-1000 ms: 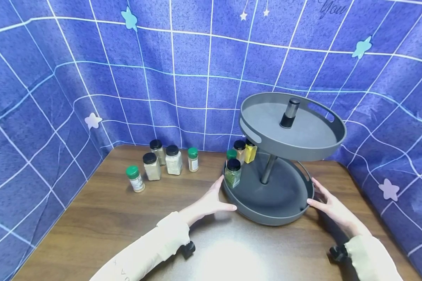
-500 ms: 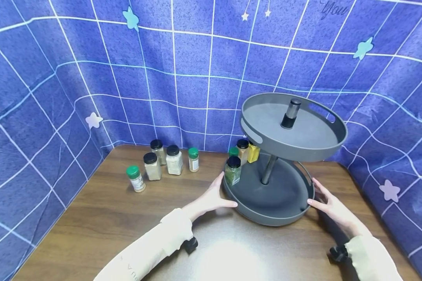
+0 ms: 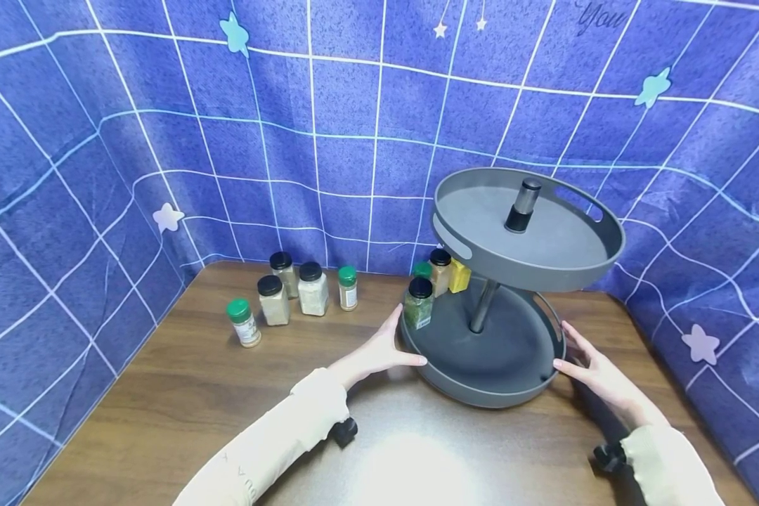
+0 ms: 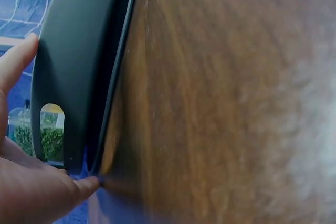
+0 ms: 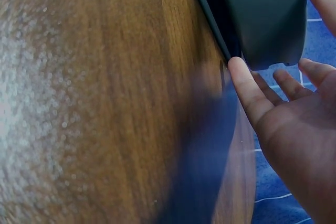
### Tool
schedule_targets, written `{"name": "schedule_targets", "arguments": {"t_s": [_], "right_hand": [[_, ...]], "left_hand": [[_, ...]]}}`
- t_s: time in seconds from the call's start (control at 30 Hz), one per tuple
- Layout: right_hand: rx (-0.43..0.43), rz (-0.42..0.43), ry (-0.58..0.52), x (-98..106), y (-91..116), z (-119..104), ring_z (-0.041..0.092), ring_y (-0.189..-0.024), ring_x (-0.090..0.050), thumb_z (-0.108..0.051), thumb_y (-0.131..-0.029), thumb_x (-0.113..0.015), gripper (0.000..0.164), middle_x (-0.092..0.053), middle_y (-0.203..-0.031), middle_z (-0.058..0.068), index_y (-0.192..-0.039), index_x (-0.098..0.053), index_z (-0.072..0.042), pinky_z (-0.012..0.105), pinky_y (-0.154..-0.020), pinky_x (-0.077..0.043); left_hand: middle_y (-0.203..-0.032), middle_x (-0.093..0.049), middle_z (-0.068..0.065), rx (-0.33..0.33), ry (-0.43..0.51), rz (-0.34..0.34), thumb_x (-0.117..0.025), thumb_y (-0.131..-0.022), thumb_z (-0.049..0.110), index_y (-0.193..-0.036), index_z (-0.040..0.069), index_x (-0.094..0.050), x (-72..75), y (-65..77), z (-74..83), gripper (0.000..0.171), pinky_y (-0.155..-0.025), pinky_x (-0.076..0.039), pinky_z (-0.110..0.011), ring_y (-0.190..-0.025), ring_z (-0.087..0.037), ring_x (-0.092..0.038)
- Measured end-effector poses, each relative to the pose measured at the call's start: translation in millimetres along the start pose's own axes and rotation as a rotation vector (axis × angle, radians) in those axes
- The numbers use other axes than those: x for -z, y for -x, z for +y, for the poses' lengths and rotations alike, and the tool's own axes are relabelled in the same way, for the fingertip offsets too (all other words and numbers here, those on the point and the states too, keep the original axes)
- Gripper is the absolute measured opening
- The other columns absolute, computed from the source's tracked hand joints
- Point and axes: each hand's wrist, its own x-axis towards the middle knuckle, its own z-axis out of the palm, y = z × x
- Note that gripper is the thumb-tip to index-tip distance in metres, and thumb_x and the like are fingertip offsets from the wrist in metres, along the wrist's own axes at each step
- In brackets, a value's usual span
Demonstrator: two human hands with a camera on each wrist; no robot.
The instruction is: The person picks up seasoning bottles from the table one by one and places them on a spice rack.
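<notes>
In the head view, a grey two-tier turntable rack (image 3: 490,398) stands on the table. My left hand (image 3: 379,351) touches the left side of its lower tray, thumb and fingers spread. On the right, my right hand (image 3: 597,369) has its fingertips against the lower tray's side. The right wrist view shows the extended fingers (image 5: 249,87) touching the tray low down. On the lower tray's left part stand a black-lidded jar of green herbs (image 3: 419,303), a black-lidded tan jar (image 3: 440,277), a yellow container (image 3: 459,275) and a green-lidded jar (image 3: 422,270), partly hidden.
Left of the rack, on the wooden table (image 3: 183,400), stand several spice jars, among them a green-lidded one (image 3: 244,323) and a black-lidded white one (image 3: 313,292). The round upper tray (image 3: 468,218) overhangs the lower one. A blue grid-patterned cloth (image 3: 354,161) hangs behind.
The lower tray has turned slightly: its herb jar moved backward, the tan and yellow ones to the right. My left hand slid a little backward along the side; the right hand barely moved.
</notes>
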Motion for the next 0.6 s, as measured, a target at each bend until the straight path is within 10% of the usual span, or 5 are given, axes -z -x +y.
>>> {"name": "schedule_targets", "arguments": {"t_s": [0.17,0.4,0.6], "right_hand": [[-0.002,0.004,0.010,0,0,0,-0.004,-0.118,-0.038,-0.016,-0.094,-0.058,0.075,-0.022,-0.149,0.029,-0.151,-0.010,-0.008,0.004,-0.087,-0.032],[-0.025,-0.010,0.000,1,-1,-1,0.044,-0.130,-0.027,-0.018,-0.094,-0.058,0.077,-0.019,-0.151,0.027,-0.152,-0.008,-0.012,0.002,-0.086,-0.030],[-0.026,-0.025,-0.024,3,-1,-3,0.050,-0.132,-0.021,-0.016,-0.094,-0.057,0.077,-0.014,-0.152,0.027,-0.152,-0.007,-0.011,0.001,-0.085,-0.030]], "left_hand": [[-0.158,-0.006,-0.015,0.020,-0.001,-0.013,-0.083,-0.069,0.036,-0.151,0.007,-0.002,2.6,-5.9,-1.5,0.119,-0.116,-0.015,-0.046,-0.144,-0.030,-0.010],[-0.157,-0.009,-0.015,0.010,-0.012,-0.017,-0.084,-0.068,0.035,-0.151,0.007,-0.004,7.8,-14.0,-1.5,0.118,-0.116,-0.014,-0.046,-0.144,-0.030,-0.011],[-0.157,-0.011,-0.014,-0.003,0.000,-0.022,-0.085,-0.067,0.033,-0.152,0.008,-0.006,11.1,-18.5,-4.8,0.118,-0.116,-0.014,-0.045,-0.144,-0.028,-0.012]]}}
